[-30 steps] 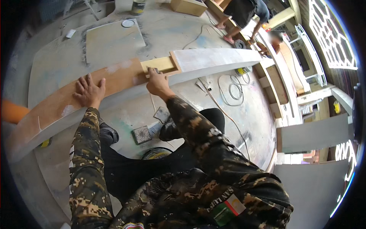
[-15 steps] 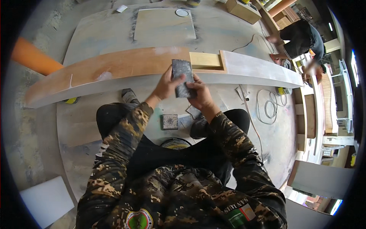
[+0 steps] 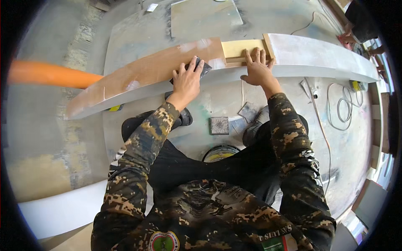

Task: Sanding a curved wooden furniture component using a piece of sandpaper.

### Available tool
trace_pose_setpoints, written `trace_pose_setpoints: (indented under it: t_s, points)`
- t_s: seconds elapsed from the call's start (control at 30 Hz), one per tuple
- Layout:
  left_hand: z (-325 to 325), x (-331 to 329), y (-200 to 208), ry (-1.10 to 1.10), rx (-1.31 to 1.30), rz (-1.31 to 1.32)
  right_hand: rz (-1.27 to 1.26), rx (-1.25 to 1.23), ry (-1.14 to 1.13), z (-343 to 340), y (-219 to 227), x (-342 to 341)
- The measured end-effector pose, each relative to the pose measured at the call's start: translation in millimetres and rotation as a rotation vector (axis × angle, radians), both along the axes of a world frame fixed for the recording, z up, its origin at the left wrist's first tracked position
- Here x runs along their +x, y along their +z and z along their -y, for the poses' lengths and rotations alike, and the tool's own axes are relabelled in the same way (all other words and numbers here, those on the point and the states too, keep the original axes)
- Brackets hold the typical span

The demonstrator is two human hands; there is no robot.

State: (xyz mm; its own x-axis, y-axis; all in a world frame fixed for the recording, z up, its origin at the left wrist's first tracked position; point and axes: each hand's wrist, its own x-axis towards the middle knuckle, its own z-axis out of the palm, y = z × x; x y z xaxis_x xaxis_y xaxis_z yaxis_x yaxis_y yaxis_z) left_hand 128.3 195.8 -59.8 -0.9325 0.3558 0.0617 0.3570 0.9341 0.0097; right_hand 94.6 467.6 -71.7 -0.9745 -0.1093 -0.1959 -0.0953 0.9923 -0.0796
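A long curved wooden panel (image 3: 155,62) crosses in front of me, brown on its left part and whitish on its right, with pale filler patches. My left hand (image 3: 186,85) presses a dark grey sheet of sandpaper (image 3: 205,69) onto the panel's near edge, left of a recess with bare yellow wood (image 3: 236,47). The sandpaper's middle is hidden under the fingers. At the recess, my right hand (image 3: 260,72) lies with its fingers spread over the near edge and holds nothing.
A square speckled block (image 3: 219,125) and a dark sheet (image 3: 248,112) lie on the floor between my feet, with a bucket (image 3: 220,153) nearer me. An orange pipe (image 3: 52,74) stands at left. Coiled cable (image 3: 345,109) lies at right. Another person (image 3: 362,23) is at the far right.
Both hands were together on the sandpaper above the panel's edge. The right hand has let go and moved right to the recess; the left has brought the sandpaper down onto the panel. The view has shifted.
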Motion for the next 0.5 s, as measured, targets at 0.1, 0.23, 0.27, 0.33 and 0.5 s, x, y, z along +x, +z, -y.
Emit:
trace_pose_setpoints:
  t_s: [0.1,0.23,0.27,0.33,0.5]
  points:
    - [-11.9,-3.5,-18.0,0.035,-0.033,-0.011,0.073,-0.06,0.023,-5.4,2.9,-5.1]
    - [-22.2,15.8,-30.5,-0.097,-0.149,-0.13,0.046,-0.1,0.04,-13.3,4.1,-3.3]
    - [-21.4,19.9,-33.8,-0.108,-0.135,-0.095,0.038,-0.125,0.033,-15.1,2.8,-3.2]
    - [-30.9,27.4,-27.7,-0.104,-0.166,-0.039,0.039,-0.139,0.029,-21.5,1.2,-2.5]
    - [-43.1,-2.6,-15.3,-0.025,-0.134,0.008,0.018,-0.132,0.058,-23.7,-2.5,-1.6]
